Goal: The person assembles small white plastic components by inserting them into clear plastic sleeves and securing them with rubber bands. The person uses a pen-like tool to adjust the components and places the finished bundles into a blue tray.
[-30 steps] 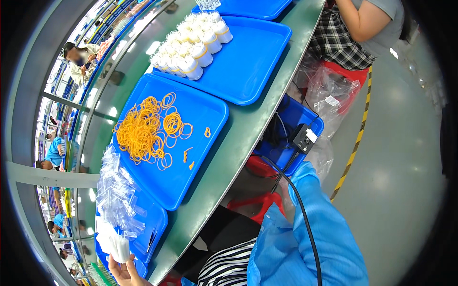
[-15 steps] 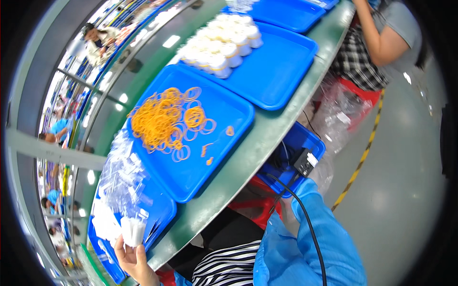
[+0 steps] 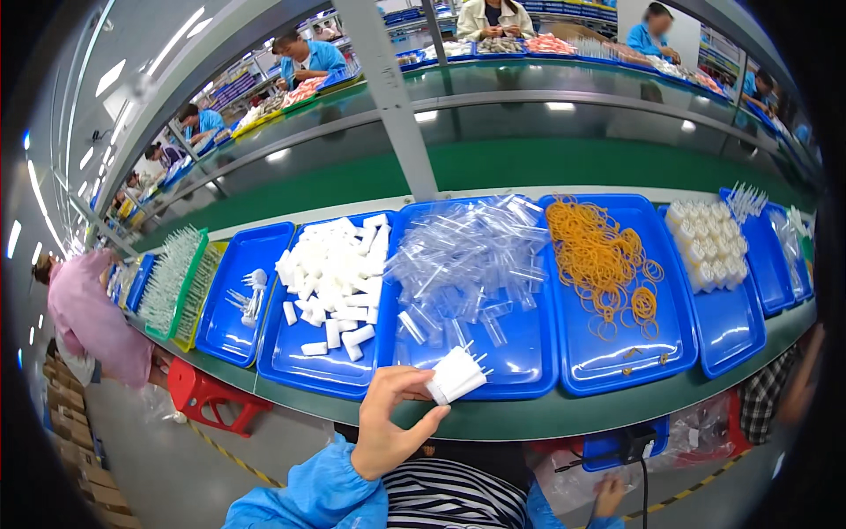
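Observation:
My left hand (image 3: 397, 410) grips a small white bundle (image 3: 456, 376) between thumb and fingers, with several thin white prongs sticking out of it. It is raised over the front edge of a blue tray (image 3: 520, 388) of clear plastic sleeves (image 3: 471, 251). Just left, another blue tray (image 3: 291, 375) carries a heap of short white blocks (image 3: 339, 273). Orange rubber bands (image 3: 595, 251) are piled in the tray on the right. My right hand (image 3: 608, 495) is low by my side, below the table edge; its fingers look loosely extended, with nothing seen in them.
White bundles (image 3: 709, 242) stand packed in a tray further right. At left are a tray with a few white pronged pieces (image 3: 251, 295) and a green tray (image 3: 189, 286) of thin sticks. A red stool (image 3: 211, 397) and a blue basket (image 3: 626, 441) are below the table. Other people sit nearby.
The view has swung left and levelled, so the whole row of trays shows. My left hand, with the white bundle, now appears near the middle, and my right hand has come into view.

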Motion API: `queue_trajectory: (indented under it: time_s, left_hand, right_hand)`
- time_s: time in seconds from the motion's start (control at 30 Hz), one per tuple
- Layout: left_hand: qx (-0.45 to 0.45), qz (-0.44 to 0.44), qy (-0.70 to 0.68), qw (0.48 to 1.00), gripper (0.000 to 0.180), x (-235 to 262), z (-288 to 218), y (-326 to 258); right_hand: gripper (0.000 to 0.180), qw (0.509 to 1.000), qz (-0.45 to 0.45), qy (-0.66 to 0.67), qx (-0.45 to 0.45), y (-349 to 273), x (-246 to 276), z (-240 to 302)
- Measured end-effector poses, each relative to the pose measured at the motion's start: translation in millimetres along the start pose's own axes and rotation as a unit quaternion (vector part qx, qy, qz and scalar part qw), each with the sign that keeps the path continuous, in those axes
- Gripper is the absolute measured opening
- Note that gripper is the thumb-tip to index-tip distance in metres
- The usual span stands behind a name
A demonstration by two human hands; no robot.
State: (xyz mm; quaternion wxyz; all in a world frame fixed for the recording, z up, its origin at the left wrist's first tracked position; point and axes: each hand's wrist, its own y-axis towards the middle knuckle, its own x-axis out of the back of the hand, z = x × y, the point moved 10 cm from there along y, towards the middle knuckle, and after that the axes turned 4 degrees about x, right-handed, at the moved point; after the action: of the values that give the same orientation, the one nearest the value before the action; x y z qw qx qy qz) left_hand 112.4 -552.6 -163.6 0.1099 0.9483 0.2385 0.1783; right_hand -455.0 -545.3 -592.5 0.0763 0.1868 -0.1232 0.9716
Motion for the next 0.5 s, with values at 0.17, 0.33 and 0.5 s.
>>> queue_trajectory:
  time_s: [0.17,0.33,0.5]
  left_hand:
    - [-0.011,-0.031,-0.044,0.998,0.050,17.4,11.3,0.1]
    - [0.022,-0.057,-0.129,0.990,0.052,35.7,18.6,-4.6]
    - [0.172,-0.060,-0.339,0.923,0.045,48.6,41.2,-15.1]
  right_hand:
    - [0.025,0.948,0.143,-0.170,0.228,-110.1,-94.2,319.8]
    - [0.021,0.867,0.136,0.062,0.476,-116.1,-180.0,520.4]
    - [0.043,0.859,0.225,0.102,0.449,-93.2,-262.6,603.9]
